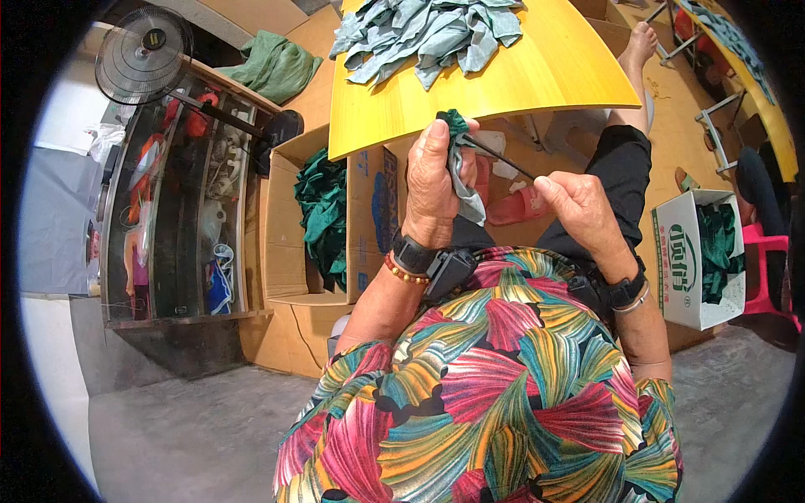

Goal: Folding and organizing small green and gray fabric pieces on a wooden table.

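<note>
In front of my body, my left hand [430, 184] is closed around a small fabric piece [466, 183], dark green at the top with a light grey-blue tail hanging down. My right hand [579, 205] pinches one end of a thin dark rod [507, 161]. The rod slants up to the left, and its other end meets the fabric at my left fingers; whether it goes inside the cloth is hidden. Just beyond my hands, a heap of grey-blue fabric pieces [436, 40] lies on the yellow table [570, 71].
Left of me stands a cardboard box [283, 210] of dark green cloth, near a shelf [180, 226] and a black fan [144, 55]. At right are a white box [681, 260] of green cloth and a pink stool [761, 272]. Pink slippers [521, 206] lie below my hands.
</note>
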`<action>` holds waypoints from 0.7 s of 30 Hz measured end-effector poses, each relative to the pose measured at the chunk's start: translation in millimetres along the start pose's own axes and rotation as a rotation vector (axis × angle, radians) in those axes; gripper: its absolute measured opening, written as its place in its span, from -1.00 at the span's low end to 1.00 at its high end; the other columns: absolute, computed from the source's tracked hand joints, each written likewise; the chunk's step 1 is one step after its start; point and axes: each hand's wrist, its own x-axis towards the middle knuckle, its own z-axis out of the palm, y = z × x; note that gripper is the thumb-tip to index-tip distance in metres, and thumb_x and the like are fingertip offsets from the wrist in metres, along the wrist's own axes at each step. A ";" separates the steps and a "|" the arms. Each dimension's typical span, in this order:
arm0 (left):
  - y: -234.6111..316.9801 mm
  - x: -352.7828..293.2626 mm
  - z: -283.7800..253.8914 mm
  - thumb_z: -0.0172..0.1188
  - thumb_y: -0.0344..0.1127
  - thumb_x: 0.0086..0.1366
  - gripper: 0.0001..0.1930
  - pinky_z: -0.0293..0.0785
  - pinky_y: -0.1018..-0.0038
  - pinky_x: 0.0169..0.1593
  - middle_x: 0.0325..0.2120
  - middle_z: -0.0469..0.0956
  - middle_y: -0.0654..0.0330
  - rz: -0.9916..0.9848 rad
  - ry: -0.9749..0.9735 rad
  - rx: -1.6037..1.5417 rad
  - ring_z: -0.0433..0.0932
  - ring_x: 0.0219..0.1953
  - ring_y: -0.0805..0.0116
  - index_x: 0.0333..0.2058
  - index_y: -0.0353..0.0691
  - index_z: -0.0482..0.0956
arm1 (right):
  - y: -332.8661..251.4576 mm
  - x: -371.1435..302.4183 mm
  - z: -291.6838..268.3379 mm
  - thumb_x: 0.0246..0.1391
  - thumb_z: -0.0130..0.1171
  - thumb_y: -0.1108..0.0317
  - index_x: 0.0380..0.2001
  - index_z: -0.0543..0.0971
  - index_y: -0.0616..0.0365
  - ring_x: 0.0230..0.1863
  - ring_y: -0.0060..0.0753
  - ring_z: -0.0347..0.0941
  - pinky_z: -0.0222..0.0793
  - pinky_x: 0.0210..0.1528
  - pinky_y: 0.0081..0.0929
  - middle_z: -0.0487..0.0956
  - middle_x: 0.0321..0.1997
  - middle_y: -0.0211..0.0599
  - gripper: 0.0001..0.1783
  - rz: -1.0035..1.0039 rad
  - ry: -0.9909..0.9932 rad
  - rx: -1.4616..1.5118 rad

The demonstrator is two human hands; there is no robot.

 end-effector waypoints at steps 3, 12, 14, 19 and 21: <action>-0.8 -0.3 -0.1 -0.12 0.03 0.29 -0.53 0.09 0.61 -0.68 -0.81 0.24 0.33 -0.006 -0.007 -0.006 0.16 -0.78 0.55 -0.26 -0.36 0.45 | 4.1 -0.4 5.4 0.12 -0.02 0.19 -0.65 0.45 0.29 -0.67 -0.57 0.24 0.18 -0.58 -0.54 0.34 -0.76 -0.32 -0.60 -0.006 0.015 0.008; -33.3 -18.5 27.0 -0.01 0.04 0.24 -0.56 0.06 0.66 -0.66 -0.76 0.30 0.37 -0.075 -0.091 0.276 0.19 -0.74 0.63 -0.27 -0.30 0.49 | -9.6 15.1 20.3 0.09 -0.02 0.17 -0.68 0.50 0.28 -0.72 -0.40 0.38 0.28 -0.62 -0.45 0.44 -0.77 -0.23 -0.57 -0.001 -0.042 0.211; -24.3 -16.4 25.8 -0.01 0.02 0.24 -0.56 0.09 0.66 -0.64 -0.72 0.33 0.36 -0.117 -0.134 0.218 0.23 -0.71 0.62 -0.23 -0.32 0.48 | -8.2 17.8 19.7 0.12 -0.05 0.18 -0.67 0.51 0.26 -0.79 -0.54 0.29 0.22 -0.70 -0.57 0.48 -0.73 -0.31 -0.58 0.025 -0.046 0.263; -15.1 -13.2 28.8 0.01 -0.06 0.25 -0.62 0.17 0.70 -0.49 -0.64 0.38 0.35 -0.089 -0.081 0.163 0.28 -0.58 0.64 -0.22 -0.33 0.47 | 0.7 18.9 21.0 0.15 -0.07 0.16 -0.61 0.48 0.20 -0.81 -0.66 0.18 0.07 -0.76 -0.73 0.49 -0.66 -0.32 -0.61 0.431 -0.226 1.088; -17.3 -9.7 23.1 0.01 -0.08 0.25 -0.63 0.10 0.71 -0.62 -0.71 0.35 0.39 -0.105 -0.038 0.101 0.23 -0.69 0.69 -0.21 -0.32 0.48 | 0.8 19.1 22.1 0.15 -0.06 0.15 -0.62 0.48 0.22 -0.80 -0.63 0.21 0.10 -0.74 -0.70 0.48 -0.66 -0.33 -0.60 0.399 -0.210 0.952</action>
